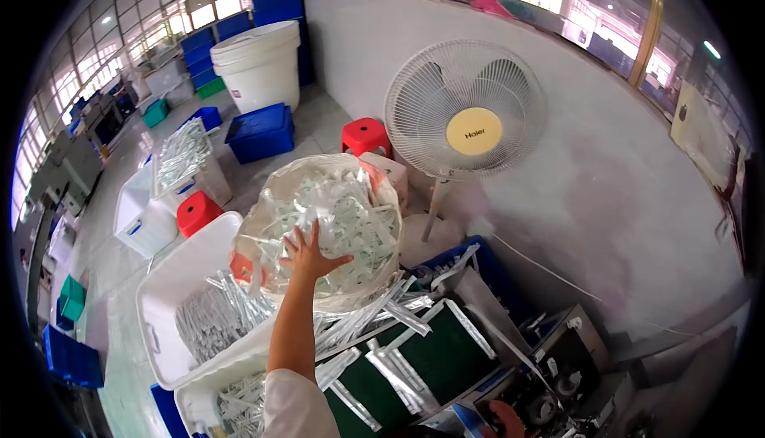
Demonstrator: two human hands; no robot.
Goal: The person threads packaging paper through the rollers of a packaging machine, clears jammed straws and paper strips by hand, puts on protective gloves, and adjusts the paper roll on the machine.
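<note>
My left hand reaches out over a big whitish woven sack, its fingers spread and nothing seen held in them. Crumpled clear and white plastic scraps fill the sack to near its rim. I cannot tell whether the fingertips touch the scraps. Below the sack, long silvery strips lie in a loose heap at the end of a dark green conveyor belt. More silvery strips lie across the belt. My right hand is out of view.
White bins holding silvery strips stand left of the belt. A Haier floor fan and a red stool stand behind the sack. Machinery sits at lower right. Another red stool, a blue crate and stacked white tubs are further back.
</note>
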